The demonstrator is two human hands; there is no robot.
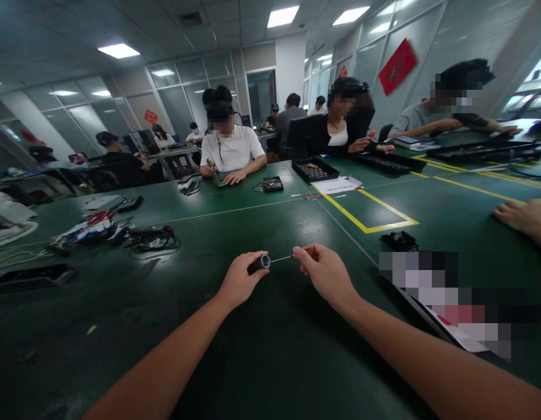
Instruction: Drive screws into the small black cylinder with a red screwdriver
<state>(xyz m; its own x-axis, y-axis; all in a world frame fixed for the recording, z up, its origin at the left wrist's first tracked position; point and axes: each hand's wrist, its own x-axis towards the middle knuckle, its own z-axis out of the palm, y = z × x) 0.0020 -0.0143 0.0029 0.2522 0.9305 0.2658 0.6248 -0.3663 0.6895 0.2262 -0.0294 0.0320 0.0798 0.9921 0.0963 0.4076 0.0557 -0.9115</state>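
Note:
Over the green table, my left hand point(242, 279) is closed around a short black cylindrical part point(262, 262), whose round end with a pale ring faces right. My right hand point(325, 269) pinches a thin screwdriver point(281, 258); a bit of red shows at the fingertips, and most of its handle is hidden. Its slim metal shaft points left and reaches the ringed end of the black part. Whether the tip sits inside or only touches it, I cannot tell.
Tangled cables point(152, 239) and a dark flat panel point(30, 279) lie to the left. A small black part point(400, 240) and a partly blurred sheet point(465, 338) are at right. Across the table sit co-workers, with a black tray point(315, 170) near them. Another person's hand point(522, 219) rests far right.

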